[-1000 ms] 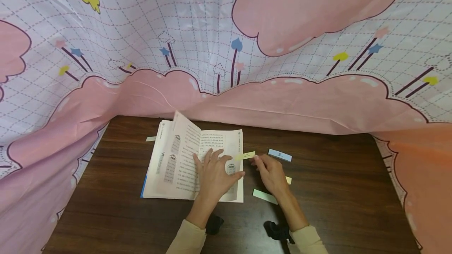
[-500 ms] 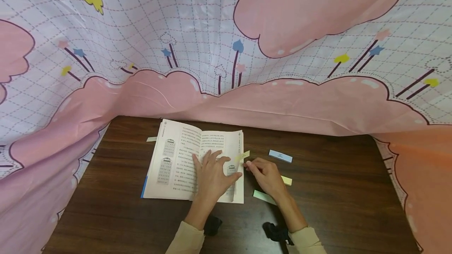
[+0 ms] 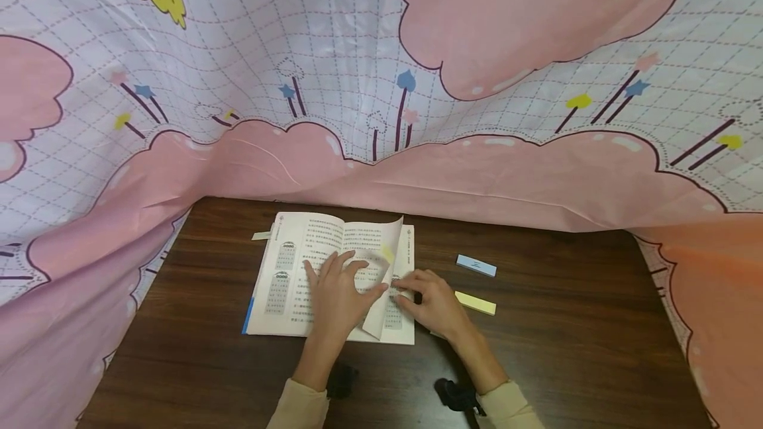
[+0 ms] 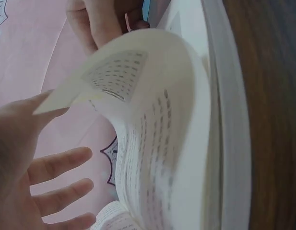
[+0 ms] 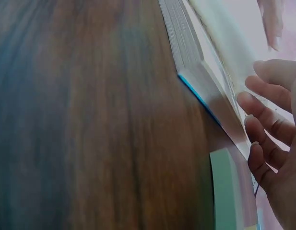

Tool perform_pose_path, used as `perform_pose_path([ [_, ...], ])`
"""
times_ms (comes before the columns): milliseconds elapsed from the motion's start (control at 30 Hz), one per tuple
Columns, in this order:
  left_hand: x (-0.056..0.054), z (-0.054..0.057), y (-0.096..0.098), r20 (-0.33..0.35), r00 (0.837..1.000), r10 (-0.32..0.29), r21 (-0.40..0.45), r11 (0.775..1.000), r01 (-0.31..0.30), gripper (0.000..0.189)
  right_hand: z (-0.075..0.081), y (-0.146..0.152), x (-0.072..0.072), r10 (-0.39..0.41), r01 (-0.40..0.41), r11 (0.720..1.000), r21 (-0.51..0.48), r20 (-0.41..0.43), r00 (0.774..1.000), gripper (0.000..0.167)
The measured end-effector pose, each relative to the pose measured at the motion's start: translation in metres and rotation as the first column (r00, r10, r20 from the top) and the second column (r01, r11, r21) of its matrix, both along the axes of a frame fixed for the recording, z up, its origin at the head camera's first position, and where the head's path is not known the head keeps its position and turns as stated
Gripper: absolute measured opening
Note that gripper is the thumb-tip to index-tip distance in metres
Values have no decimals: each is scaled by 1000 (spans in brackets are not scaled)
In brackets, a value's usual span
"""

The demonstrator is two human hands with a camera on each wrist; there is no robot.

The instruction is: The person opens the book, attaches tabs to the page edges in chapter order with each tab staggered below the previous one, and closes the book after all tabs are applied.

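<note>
An open book [image 3: 304, 237] with printed text lies on the dark table. Its right-hand page [image 4: 152, 91] is lifted and curls over toward the left. In the head view a small yellow sticky tab [image 3: 388, 255] shows near that page's edge. My left hand [image 3: 342, 293] is over the middle of the book, fingers spread, thumb at the lifted page's edge. The page's corner overlaps that thumb in the left wrist view. My right hand [image 3: 435, 303] is at the book's right edge with fingers loosely bent, fingertips right by the page beneath, nothing between them.
To the right lie a blue sticky-note pad [image 3: 476, 265] and a yellow pad [image 3: 475, 303]. A green pad [image 5: 225, 187] is mostly hidden by the right forearm in the head view. A pale tab [image 3: 260, 236] sticks out at the book's left. Patterned cloth [image 3: 453, 184] hangs behind.
A left-hand leaf has settled flat. The right page has lifted and curled leftward, its yellow tab with it. The left hand has shifted slightly left; the right hand has moved left over the book's edge.
</note>
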State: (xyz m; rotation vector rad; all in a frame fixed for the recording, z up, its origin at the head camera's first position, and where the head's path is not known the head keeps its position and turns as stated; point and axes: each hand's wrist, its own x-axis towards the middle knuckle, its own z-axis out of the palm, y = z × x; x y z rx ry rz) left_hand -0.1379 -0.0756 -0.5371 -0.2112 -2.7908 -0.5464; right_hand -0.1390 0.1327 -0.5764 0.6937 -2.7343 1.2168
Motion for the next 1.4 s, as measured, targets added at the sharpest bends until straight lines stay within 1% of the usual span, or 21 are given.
perform_pose_path([
  [100,0,1,-4,-5,1000,11,34,999,-11,51,0,-3,-1,2,-2,1000,-7,-6,1000,28],
  [233,0,3,-7,-19,1000,16,70,997,-15,40,1,-8,0,5,-5,1000,-28,-1,1000,31],
  [400,3,5,-12,-79,996,37,115,993,-28,25,3,-14,1,23,-21,998,-52,38,999,36],
  [533,4,5,-16,-106,993,49,118,992,-37,20,6,-19,1,38,-36,997,-62,32,999,39],
  [767,7,4,-24,-125,991,53,145,989,-35,29,8,-27,1,84,-83,993,-87,2,996,41],
  [1000,13,2,-30,-147,987,66,168,985,-40,25,7,-34,2,107,-109,989,-97,-20,994,42],
  [1100,13,2,-33,-151,987,60,153,988,-36,29,9,-37,1,108,-109,989,-103,-16,994,43],
  [1267,14,3,-40,-173,983,64,115,992,-44,44,11,-45,2,120,-117,988,-97,25,992,44],
  [1400,16,3,-48,-190,979,72,92,994,-55,48,11,-52,2,129,-125,989,-84,39,991,43],
])
